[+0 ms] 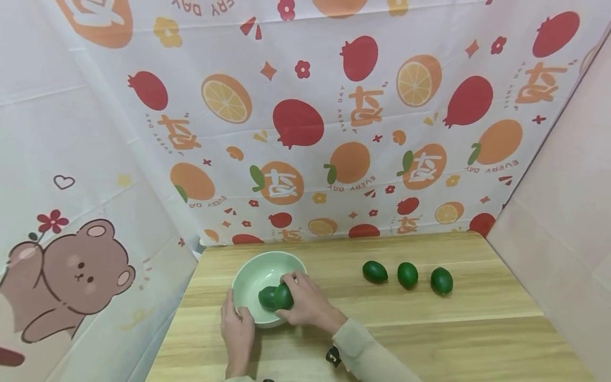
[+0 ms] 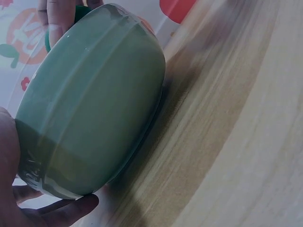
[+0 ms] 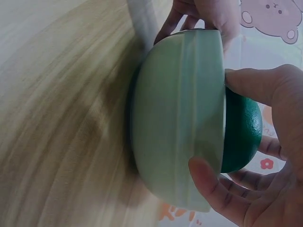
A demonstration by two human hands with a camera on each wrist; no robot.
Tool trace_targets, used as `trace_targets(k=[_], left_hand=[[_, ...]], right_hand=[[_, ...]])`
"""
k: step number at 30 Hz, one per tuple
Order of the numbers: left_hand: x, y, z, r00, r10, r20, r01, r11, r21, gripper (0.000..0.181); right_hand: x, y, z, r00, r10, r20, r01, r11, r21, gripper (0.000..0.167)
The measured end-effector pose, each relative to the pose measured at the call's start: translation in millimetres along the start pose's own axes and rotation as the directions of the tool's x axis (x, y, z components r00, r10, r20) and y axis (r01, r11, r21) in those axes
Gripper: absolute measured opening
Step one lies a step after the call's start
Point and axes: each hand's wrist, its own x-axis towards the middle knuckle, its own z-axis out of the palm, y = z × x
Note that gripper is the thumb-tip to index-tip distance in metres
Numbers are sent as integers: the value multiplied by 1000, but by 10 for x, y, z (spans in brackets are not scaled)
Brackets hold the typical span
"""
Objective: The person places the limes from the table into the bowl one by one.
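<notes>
A pale green bowl [image 1: 248, 276] stands at the table's left part. One dark green fruit [image 1: 267, 298] lies inside it; beside that, a second green fruit [image 1: 284, 296] is gripped by my right hand [image 1: 307, 302] at the bowl's right side. My left hand [image 1: 237, 331] holds the bowl's left side, thumb near the rim. In the left wrist view the left fingers [image 2: 71, 210] touch the bowl's outer wall [image 2: 99, 104]. The right wrist view shows the fruit [image 3: 242, 132] above the rim, between the right hand [image 3: 265, 184] and the bowl [image 3: 175, 118].
To the right on the wooden table [image 1: 382, 339] lie three green fruits in a row, the left one [image 1: 375, 271], the middle one [image 1: 408, 275] and the right one [image 1: 441, 281]. A small black object [image 1: 333, 356] is by the right sleeve. A printed cloth [image 1: 334, 201] hangs behind.
</notes>
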Motion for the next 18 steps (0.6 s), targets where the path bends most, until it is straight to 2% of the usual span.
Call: trace_targets(k=[18], left_hand=[[-13, -7, 2, 1000, -6, -11, 6, 1000, -8, 63]], right_hand=[[-21, 33, 32, 999, 12, 53, -15, 999, 49, 63]])
